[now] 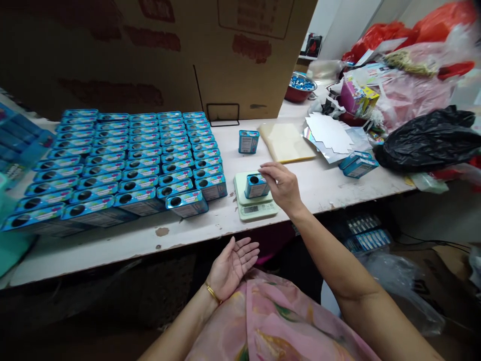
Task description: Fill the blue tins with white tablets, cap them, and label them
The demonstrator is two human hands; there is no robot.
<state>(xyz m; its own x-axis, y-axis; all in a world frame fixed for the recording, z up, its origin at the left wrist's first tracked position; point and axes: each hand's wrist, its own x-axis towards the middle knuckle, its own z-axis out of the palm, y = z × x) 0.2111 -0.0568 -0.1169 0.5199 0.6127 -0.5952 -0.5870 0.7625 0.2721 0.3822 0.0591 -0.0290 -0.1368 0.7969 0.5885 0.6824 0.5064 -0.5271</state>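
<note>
A small blue tin [256, 186] with a round hole in its top stands on a pale green kitchen scale [255, 206] near the table's front edge. My right hand [282, 186] hovers just right of that tin, fingertips pinched together above it; whether they hold anything is hidden. My left hand [232, 266] rests palm up over my lap below the table edge, fingers spread and empty, a gold bangle on the wrist. Several rows of identical blue tins [124, 160] fill the table's left half.
A single blue tin [248, 141] stands behind the scale, beside a stack of clear sheets [286, 142]. White card cutouts [330, 133], two tins lying flat [358, 165], a black bag [428, 138] and red bags crowd the right. A cardboard wall [210, 55] backs the table.
</note>
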